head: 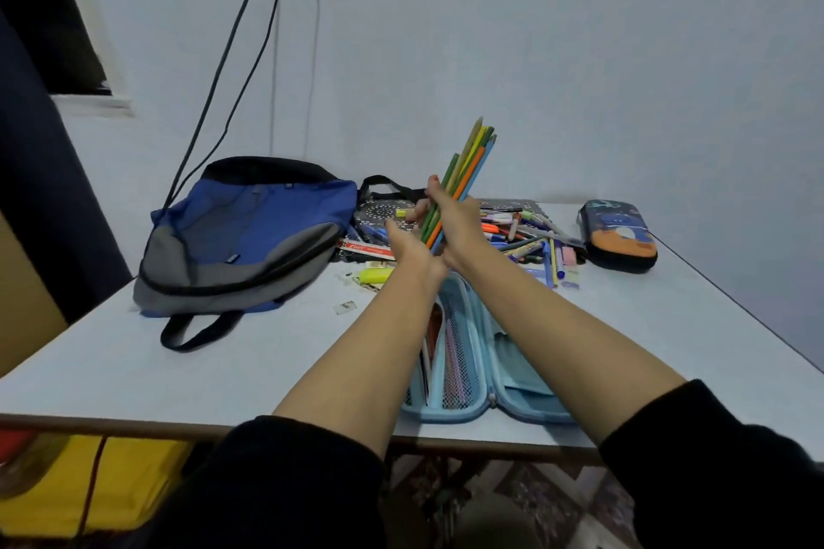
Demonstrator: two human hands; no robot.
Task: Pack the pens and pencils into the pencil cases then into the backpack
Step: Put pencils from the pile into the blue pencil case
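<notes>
Writing: a red-and-white strip [365, 249] beside the backpack has white lettering, too blurred to read. There's a small tag on the backpack [249, 232] front, also unreadable. No brand legible elsewhere.

R hand [455, 218] is wrapped tight round the middle of a bundle of coloured pencils [468, 167] (green, yellow, orange, blue), tips up and tilted right. L hand [408, 241] cups the bundle's lower end, fingers curled round behind it, thumb out to the left. The bundle is held above the far end of the light-blue pencil case [468, 370], which lies unzipped and flat at the near table edge, w/ a few pens in its mesh pocket.

A pile of pens and markers [530, 236] sits behind the hands, partly on a black dotted pouch [379, 210]. A dark pencil case [617, 234] w/ orange and blue print is zipped, far right, near the table's right edge. A yellow highlighter [376, 274] lies just left of the forearms, w/ a small paper scrap [345, 307] nearby.

The pale table [133, 361] is pushed against a pale wall, w/ black cables [232, 36] hanging down to the backpack. The backpack lies flat, far left, strap loop toward the front. The table is bare at front-left and front-right. A yellow bin [111, 481] sits under the near edge.
</notes>
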